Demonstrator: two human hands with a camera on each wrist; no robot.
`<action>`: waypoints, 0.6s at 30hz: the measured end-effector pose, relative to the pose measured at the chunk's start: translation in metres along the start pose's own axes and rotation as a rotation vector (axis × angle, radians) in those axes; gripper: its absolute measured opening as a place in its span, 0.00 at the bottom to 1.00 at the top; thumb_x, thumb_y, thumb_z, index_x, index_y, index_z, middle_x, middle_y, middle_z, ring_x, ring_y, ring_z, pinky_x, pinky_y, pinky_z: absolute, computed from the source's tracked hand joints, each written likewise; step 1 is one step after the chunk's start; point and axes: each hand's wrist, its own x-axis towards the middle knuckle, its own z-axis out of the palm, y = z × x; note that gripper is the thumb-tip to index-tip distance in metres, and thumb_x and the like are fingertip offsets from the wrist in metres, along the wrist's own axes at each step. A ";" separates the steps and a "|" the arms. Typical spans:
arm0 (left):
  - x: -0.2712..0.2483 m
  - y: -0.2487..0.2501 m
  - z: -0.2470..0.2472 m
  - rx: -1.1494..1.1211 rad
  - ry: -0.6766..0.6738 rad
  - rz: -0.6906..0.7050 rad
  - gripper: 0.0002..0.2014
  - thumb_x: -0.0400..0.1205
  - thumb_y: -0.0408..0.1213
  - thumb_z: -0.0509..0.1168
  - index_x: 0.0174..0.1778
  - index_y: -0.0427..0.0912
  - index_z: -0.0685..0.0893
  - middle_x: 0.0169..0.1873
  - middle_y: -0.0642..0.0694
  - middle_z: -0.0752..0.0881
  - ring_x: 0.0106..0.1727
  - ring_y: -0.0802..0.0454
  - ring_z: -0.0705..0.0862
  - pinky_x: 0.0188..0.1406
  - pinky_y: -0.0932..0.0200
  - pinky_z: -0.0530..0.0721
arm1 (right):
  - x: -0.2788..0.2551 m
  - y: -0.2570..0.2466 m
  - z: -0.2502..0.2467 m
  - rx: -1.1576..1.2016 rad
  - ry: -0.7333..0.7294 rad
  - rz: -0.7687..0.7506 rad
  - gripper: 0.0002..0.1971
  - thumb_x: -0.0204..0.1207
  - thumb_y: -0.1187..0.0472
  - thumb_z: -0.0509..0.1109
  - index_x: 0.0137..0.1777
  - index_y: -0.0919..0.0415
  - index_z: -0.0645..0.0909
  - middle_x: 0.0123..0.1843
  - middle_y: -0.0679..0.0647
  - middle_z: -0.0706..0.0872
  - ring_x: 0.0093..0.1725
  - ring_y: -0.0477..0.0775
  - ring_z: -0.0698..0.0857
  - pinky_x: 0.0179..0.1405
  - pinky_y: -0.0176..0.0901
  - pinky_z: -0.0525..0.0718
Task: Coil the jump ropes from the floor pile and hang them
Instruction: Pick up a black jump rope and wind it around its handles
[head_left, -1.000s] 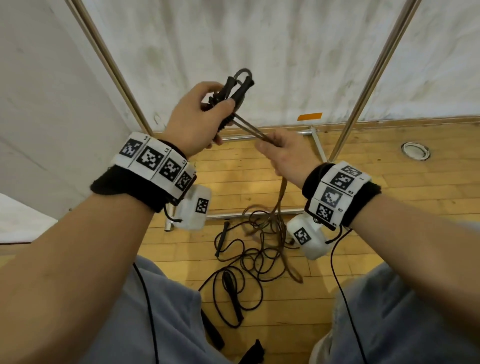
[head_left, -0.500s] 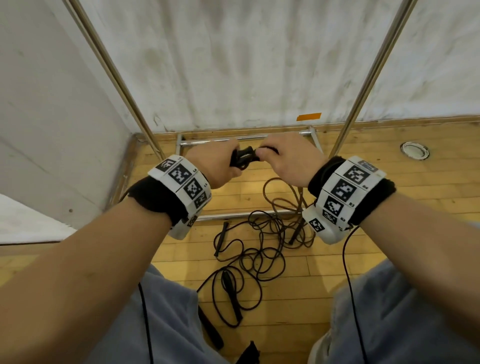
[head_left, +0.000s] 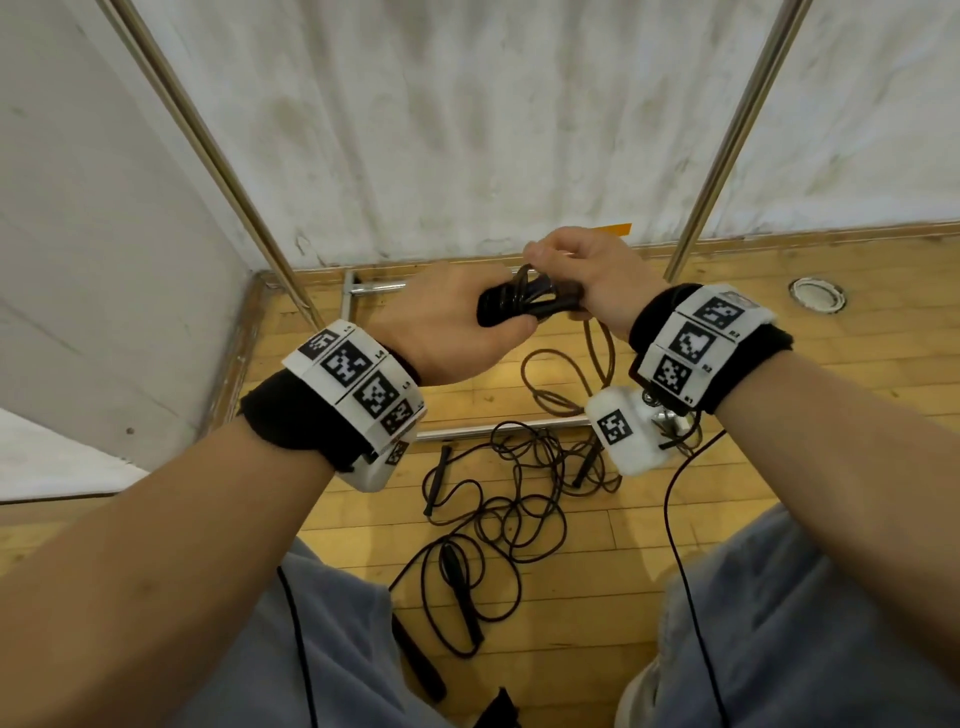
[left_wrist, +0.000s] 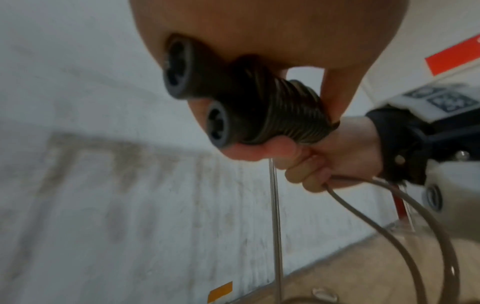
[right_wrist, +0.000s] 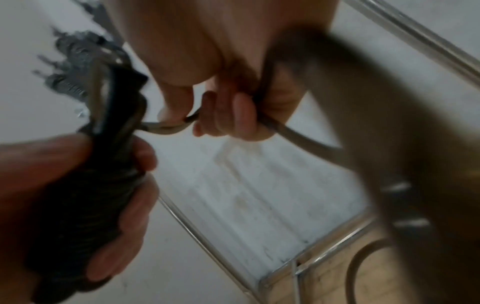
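A: What is held by the left hand (head_left: 457, 332)?

B: A bundle (head_left: 519, 304) is gripped there: two black handles side by side, with brown cord wound tightly round them. The fingers are curled round it, and the thumb is pressed along its underside. The two handle ends (left_wrist: 197, 92) are seen sticking out of the fist in the left wrist view.

A: And the right hand (head_left: 587, 280)?

B: It is closed on the cord (left_wrist: 384, 205) just beside the bundle. The cord is pinched between thumb and fingers and is led from the wound part through the fist. Below the hand it is seen hanging in loose loops towards the floor (head_left: 831, 374).

A: Where are the other ropes?

B: A tangled pile (head_left: 509, 499) of dark ropes is left on the wooden floor, between the knees and the front bar of a metal rack (head_left: 727, 135). The rack is stood against the wall, in the floor's left corner. One black handle (head_left: 460, 592) is seen lying at the pile's near edge.
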 end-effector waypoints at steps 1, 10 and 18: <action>-0.002 0.002 -0.003 -0.098 0.028 -0.012 0.06 0.77 0.51 0.66 0.43 0.55 0.82 0.29 0.56 0.82 0.33 0.58 0.81 0.29 0.60 0.74 | -0.001 -0.001 0.002 0.108 -0.037 0.027 0.10 0.82 0.55 0.64 0.41 0.56 0.80 0.25 0.48 0.73 0.23 0.46 0.67 0.21 0.37 0.65; 0.006 0.004 -0.010 -0.348 0.274 -0.226 0.16 0.80 0.49 0.67 0.57 0.46 0.74 0.41 0.46 0.86 0.34 0.47 0.84 0.41 0.43 0.86 | -0.015 -0.003 0.038 -0.441 0.027 -0.137 0.07 0.83 0.57 0.60 0.53 0.55 0.80 0.38 0.45 0.79 0.34 0.43 0.76 0.33 0.38 0.71; 0.007 0.006 -0.008 -0.327 0.199 -0.162 0.15 0.80 0.49 0.65 0.57 0.43 0.82 0.35 0.49 0.84 0.33 0.49 0.82 0.40 0.44 0.85 | -0.022 -0.007 0.041 -0.210 -0.148 0.116 0.10 0.85 0.57 0.56 0.50 0.53 0.79 0.45 0.51 0.86 0.36 0.41 0.80 0.35 0.35 0.73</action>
